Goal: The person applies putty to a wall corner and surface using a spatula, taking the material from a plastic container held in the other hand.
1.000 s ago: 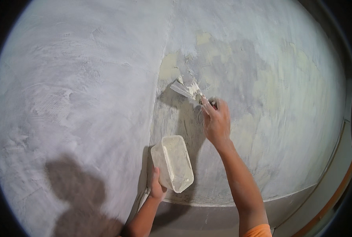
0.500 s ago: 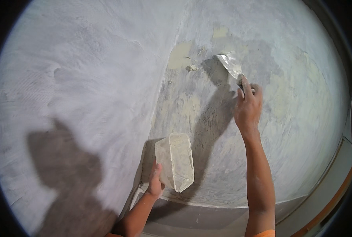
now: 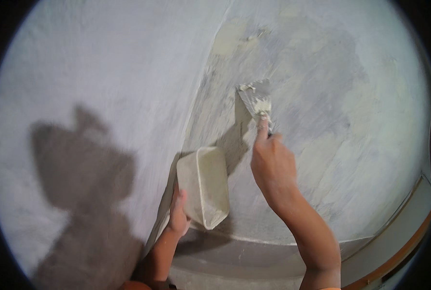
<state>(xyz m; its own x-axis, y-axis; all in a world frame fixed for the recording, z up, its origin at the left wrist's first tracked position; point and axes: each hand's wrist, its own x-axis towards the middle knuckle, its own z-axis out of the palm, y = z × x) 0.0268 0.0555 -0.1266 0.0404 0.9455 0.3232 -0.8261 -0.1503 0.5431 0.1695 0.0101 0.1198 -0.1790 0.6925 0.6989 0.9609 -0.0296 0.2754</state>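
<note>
In the head view, a putty knife [image 3: 255, 99] loaded with pale filler is gripped in the closed right hand [image 3: 272, 162], its blade pressed flat against the wall [image 3: 104, 87]. A whitish plastic tub [image 3: 203, 186] is clasped by the left hand [image 3: 178, 215] below, close to the wall's corner. Left of the corner the surface is seen evenly skimmed; right of it, grey smears and yellowish bare patches [image 3: 230, 38] remain, so roughly half appears left to coat.

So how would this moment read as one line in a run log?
right hand: holds putty knife, blade on wall | left hand: holds plastic tub | putty smeared on blade
</note>
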